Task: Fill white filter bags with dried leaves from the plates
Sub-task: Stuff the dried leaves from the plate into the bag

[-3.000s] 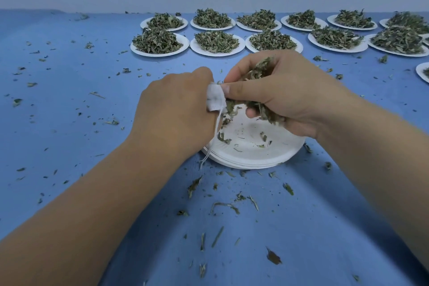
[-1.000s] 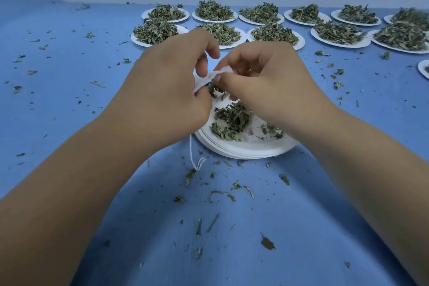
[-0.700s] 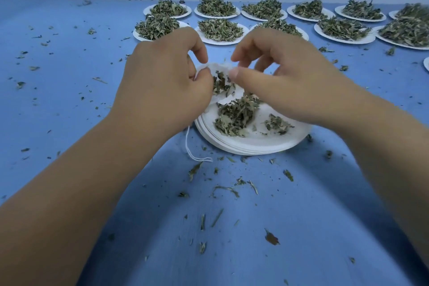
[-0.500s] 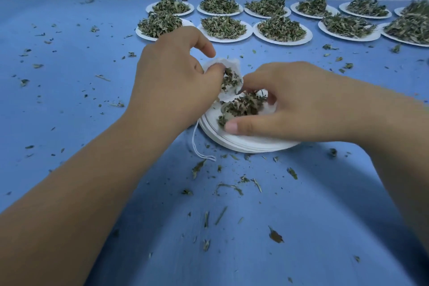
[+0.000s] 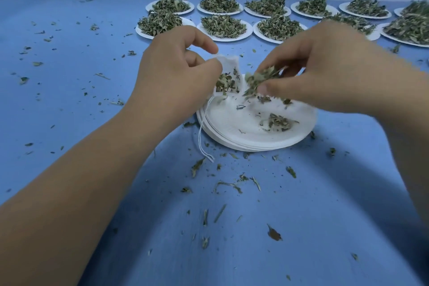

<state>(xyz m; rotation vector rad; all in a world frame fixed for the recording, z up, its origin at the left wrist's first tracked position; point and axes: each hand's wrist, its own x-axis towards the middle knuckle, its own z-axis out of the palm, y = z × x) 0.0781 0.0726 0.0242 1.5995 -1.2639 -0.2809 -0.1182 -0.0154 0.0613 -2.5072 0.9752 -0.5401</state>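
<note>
The left hand (image 5: 176, 76) is pinching the white bag (image 5: 228, 69) open above the 10 o'clock rim of the near-empty plate (image 5: 250, 132) on the blue worktop (image 5: 92, 100), while the right hand (image 5: 320, 72) — at the bag's 3 o'clock — is gripping a pinch of dried leaves (image 5: 257, 80), heaped plates (image 5: 224, 28) sitting toward 12 o'clock.

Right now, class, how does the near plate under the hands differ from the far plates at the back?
The near plate holds only a few scraps of leaf; the far plates are heaped. The near plate tops a stack; each far plate appears single. The near plate lies alone up front; the far plates stand in two rows. All are white and round.
</note>
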